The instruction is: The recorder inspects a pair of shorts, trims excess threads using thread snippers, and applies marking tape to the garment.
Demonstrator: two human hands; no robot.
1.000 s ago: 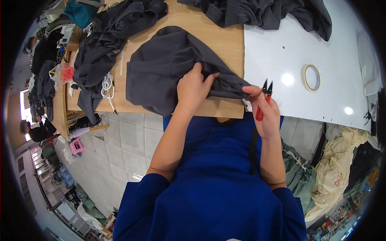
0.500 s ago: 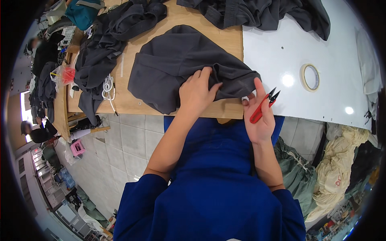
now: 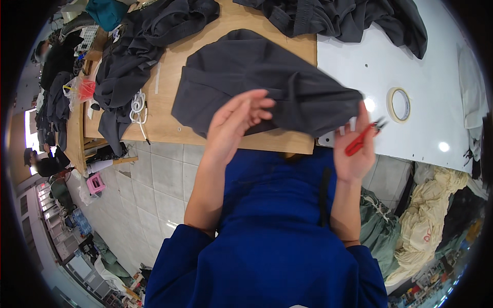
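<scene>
While in right grip [image 3: 354,160], red snips [image 3: 363,139] near dark cloth [image 3: 257,64]

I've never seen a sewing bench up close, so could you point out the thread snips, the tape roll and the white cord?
Red-handled thread snips [image 3: 355,146]: head view, on the red handle.
Tape roll [image 3: 390,106]: head view, on its left rim.
Coiled white cord [image 3: 137,107]: head view, on the coil.

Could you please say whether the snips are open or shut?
The snips look open: in the right hand, their blurred tips appear apart.
</scene>
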